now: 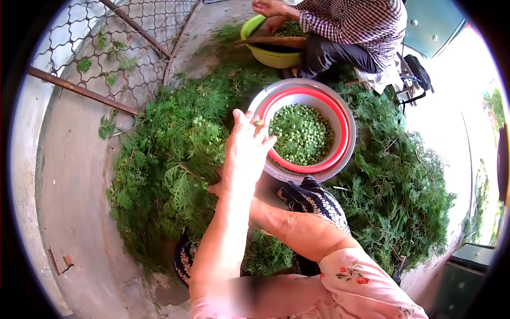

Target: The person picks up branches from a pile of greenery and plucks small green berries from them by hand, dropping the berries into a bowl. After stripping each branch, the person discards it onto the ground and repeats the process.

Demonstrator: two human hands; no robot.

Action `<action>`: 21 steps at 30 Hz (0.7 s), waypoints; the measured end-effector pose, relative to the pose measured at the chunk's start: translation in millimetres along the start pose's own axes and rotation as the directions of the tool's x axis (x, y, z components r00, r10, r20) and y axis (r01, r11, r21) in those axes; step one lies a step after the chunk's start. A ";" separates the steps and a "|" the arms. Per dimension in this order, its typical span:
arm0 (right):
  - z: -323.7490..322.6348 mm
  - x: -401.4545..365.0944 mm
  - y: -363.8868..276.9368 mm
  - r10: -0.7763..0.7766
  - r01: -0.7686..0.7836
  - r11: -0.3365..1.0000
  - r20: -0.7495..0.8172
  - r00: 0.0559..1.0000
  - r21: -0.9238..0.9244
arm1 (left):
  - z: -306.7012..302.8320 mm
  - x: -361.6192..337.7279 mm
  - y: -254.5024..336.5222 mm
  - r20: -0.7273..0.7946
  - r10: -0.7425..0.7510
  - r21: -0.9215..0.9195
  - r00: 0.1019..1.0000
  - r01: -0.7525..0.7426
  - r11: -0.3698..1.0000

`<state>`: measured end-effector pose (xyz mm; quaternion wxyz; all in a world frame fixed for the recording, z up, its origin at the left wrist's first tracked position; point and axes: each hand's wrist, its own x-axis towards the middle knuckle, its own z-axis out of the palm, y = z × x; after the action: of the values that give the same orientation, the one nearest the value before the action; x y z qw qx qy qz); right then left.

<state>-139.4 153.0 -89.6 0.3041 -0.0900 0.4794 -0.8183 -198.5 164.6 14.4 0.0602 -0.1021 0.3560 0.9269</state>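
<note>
My left hand (245, 146) reaches over the left rim of a red-banded basin (344, 127), its fingers stretched and apart. A small green bit, perhaps a cone, shows at its fingertips. Many small round green cones (300, 133) and some leaf bits lie in the basin, which sits inside a wider metal basin (346, 154). Crossing beneath my left forearm, my right arm ends in my right hand (214, 188), mostly hidden. Its visible fingers close at the stem of a flat-leaved evergreen branch (183, 186) to the left.
Cut evergreen branches (398, 186) are heaped on both sides. Across from me another person (350, 32) sits by a yellow-green tub (271, 58) of green cones. A wire mesh panel (127, 48) leans at upper left. A dark green box (462, 276) stands at lower right.
</note>
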 end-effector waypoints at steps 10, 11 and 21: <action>-17.5 -4.9 -21.5 0.014 -0.024 0.978 0.049 0.999 0.209 | 38.7 -29.2 5.9 -0.003 0.138 0.117 0.990 -0.137 0.984; -16.9 -4.3 -26.7 0.015 -0.029 0.959 0.052 0.999 0.282 | 43.9 -51.4 15.6 -0.021 0.225 0.166 0.974 -0.218 0.962; -24.0 -38.1 -67.2 -0.521 0.365 0.365 0.137 0.843 -0.856 | -16.4 -152.6 73.4 -0.272 0.676 0.632 0.684 -0.403 0.662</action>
<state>-147.2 216.7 -40.3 -0.0524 -0.2891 0.7990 -0.5248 -61.3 93.3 85.5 -0.2942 -0.1962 0.6109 0.7084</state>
